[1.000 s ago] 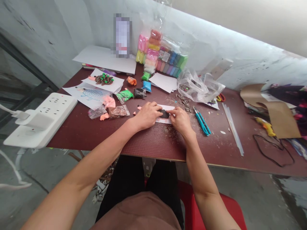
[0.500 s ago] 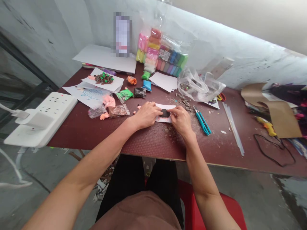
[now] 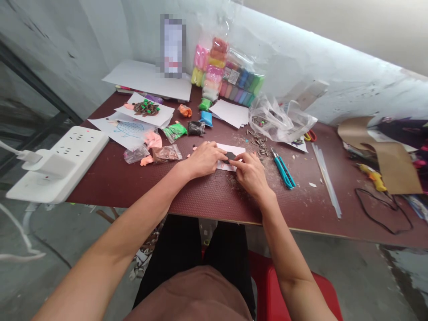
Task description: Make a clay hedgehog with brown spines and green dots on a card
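A small white paper (image 3: 236, 147) with red drawn lines lies on the table in front of me. On it sits a flat piece of black clay (image 3: 230, 156), partly covered by my fingers. My left hand (image 3: 205, 159) holds the clay's left edge with bent fingertips and rests on the paper. From the right, my right hand (image 3: 251, 173) pinches at the clay's edge with thumb and forefinger, the other fingers curled. Sunflower seeds (image 3: 257, 140) lie just beyond my right hand, and a teal utility knife (image 3: 283, 169) is to its right.
Bagged black clay (image 3: 196, 128), green clay (image 3: 175, 132) and brown clay (image 3: 167, 153) lie behind my left hand. A seed-covered clay figure (image 3: 146, 107) sits on paper. A power strip (image 3: 60, 165) stands left; clear glue sticks (image 3: 326, 178) and a yellow glue gun (image 3: 372, 176) lie right.
My right hand has shifted its fingers over the clay's right and near edge, covering more of the paper. My left hand stays in place at the clay's left side.
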Motion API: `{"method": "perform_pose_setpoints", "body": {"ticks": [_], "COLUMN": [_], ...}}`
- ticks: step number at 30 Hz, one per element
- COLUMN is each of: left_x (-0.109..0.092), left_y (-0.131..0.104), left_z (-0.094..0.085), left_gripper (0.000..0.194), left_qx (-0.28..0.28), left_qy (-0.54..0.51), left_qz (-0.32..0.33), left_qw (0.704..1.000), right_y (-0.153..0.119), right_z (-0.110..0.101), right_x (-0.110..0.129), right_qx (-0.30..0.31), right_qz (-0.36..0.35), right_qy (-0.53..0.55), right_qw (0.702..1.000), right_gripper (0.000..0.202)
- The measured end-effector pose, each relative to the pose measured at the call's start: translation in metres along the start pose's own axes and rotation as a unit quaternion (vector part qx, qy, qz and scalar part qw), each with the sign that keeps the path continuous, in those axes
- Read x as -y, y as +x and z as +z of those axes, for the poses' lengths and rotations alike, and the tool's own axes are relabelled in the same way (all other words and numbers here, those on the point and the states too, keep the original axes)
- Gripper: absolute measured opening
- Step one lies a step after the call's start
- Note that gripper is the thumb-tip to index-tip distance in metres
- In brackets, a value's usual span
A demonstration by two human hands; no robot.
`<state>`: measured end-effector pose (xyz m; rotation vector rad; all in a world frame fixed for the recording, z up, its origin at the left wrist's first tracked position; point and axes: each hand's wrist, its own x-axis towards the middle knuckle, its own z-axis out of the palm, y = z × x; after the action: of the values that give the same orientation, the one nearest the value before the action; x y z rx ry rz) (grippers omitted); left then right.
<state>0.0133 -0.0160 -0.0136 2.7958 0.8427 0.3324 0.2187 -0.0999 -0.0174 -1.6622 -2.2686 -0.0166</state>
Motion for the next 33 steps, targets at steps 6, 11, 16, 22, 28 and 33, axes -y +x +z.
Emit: {"method": "perform_pose_setpoints", "body": {"ticks": [6,11,16,22,28,33], "left_x": [-0.002,-0.002,-0.001,-0.001,0.001,0.003], "left_y": [0.000,0.001,0.002,0.003,0.003,0.003], "left_z": [-0.005,-0.003,-0.004,-0.004,-0.001,0.000], "left_gripper": [0.041,0.038,0.042,0.052,0.051,0.049], "left_qx": [0.013,-0.002,-0.007,-0.031,-0.032,-0.024], "left_qy": [-0.022,-0.029,-0.052,-0.073,-0.073,-0.064], "left_qz": [-0.017,-0.016,-0.023,-0.055,-0.068,-0.073], "left_qw": [1.000,0.999,0.998,0.995,0.995,0.995], "right_y": [-0.005,-0.003,0.002,0.005,0.003,-0.001], "right_z": [-0.003,-0.005,-0.001,0.001,0.001,0.003], "right_x": [-0.001,0.002,0.010,0.015,0.017,0.015], "right_qx": [-0.017,-0.019,0.017,0.040,0.030,0.004], "right_qz": [-0.016,-0.001,0.009,0.021,-0.005,-0.013], "right_qy": [0.012,0.029,0.000,-0.035,-0.070,-0.055], "right_qw": [1.000,0.999,1.000,0.998,0.997,0.998], "right_gripper": [0.041,0.044,0.047,0.047,0.044,0.042]}}
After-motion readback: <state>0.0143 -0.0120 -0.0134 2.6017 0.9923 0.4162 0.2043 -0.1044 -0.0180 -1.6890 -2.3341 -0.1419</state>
